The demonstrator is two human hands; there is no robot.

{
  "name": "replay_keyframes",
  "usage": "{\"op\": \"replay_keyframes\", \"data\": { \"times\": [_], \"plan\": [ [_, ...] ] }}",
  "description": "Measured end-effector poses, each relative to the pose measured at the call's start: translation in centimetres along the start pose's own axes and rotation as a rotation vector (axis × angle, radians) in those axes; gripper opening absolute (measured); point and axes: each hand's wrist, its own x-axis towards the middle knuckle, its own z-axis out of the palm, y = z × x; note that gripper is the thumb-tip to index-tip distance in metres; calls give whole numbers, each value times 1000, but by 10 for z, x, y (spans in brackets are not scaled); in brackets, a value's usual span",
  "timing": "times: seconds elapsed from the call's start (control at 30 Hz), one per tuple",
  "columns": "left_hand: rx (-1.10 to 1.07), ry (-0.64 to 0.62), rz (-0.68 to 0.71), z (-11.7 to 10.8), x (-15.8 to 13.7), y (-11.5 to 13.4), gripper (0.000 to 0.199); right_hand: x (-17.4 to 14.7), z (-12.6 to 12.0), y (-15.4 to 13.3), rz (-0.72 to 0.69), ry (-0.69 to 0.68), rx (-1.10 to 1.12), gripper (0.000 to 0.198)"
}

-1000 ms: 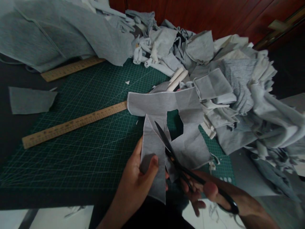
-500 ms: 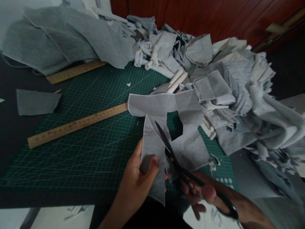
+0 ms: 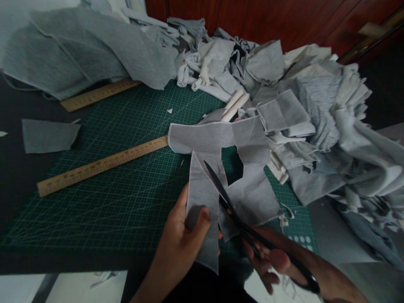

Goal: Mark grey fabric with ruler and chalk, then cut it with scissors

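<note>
The right hand (image 3: pixel 278 259) has edged toward four o'clock, curled round black scissors (image 3: pixel 232 213), the left hand (image 3: pixel 179 235) pinching grey fabric (image 3: pixel 201 187).

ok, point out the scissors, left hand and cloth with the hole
Scissors (image 3: pixel 236 218): head view, near the pivot.
Left hand (image 3: pixel 180 235): head view, middle of the hand.
Cloth with the hole (image 3: pixel 254 193): head view, fabric below right of the hole.
</note>
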Motion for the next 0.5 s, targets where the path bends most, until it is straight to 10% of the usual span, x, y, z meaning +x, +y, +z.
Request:
{"op": "replay_keyframes", "data": {
  "times": [0.5],
  "plan": [
    [-12,-7,-10,-1,3,-4,76,-3,0,3,-18,48,-2,70]
  ]
}}
